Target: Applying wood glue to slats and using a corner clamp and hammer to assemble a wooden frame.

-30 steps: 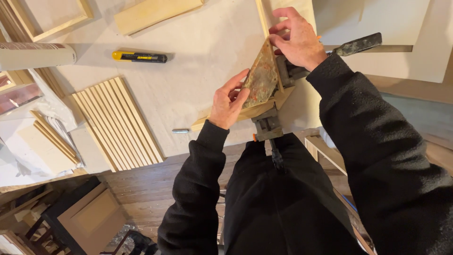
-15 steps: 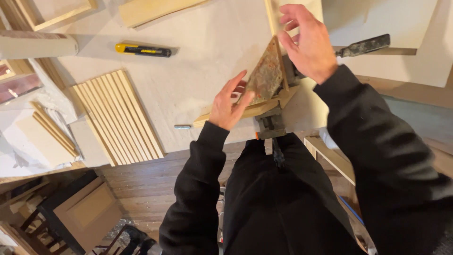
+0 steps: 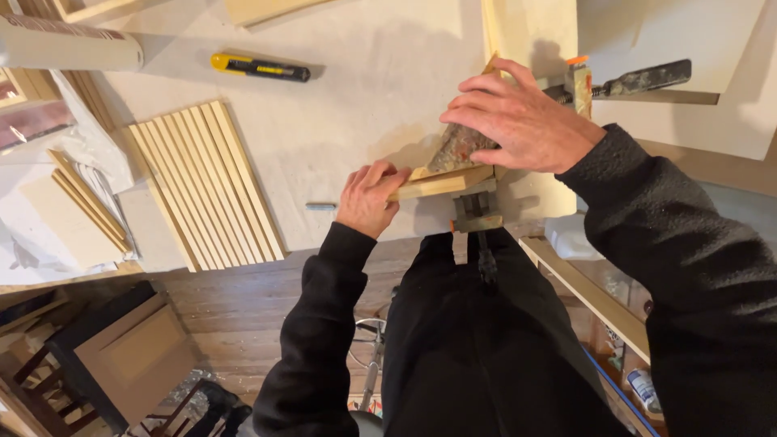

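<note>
My left hand [image 3: 368,197] grips the near end of a thin wooden strip [image 3: 441,184] lying along the workbench edge. A small clamp [image 3: 475,216] pinches that strip against the bench. My right hand [image 3: 518,121] presses flat on a rough brownish triangular block [image 3: 455,149] that rests on the joint of the strips. A second clamp [image 3: 623,81] with a dark handle lies just beyond my right hand. A pale wooden strip [image 3: 491,32] runs away from the joint toward the far side.
A row of thin wooden slats [image 3: 202,182] lies left of my hands. A yellow and black utility knife [image 3: 259,67] rests further back. A cardboard tube [image 3: 69,44] sits at the far left. A small metal pin [image 3: 321,206] lies near my left hand. White panels [image 3: 704,121] cover the right.
My right hand came down from the block's top and now lies flat over it. My left hand slid from the block's side to the strip's end.
</note>
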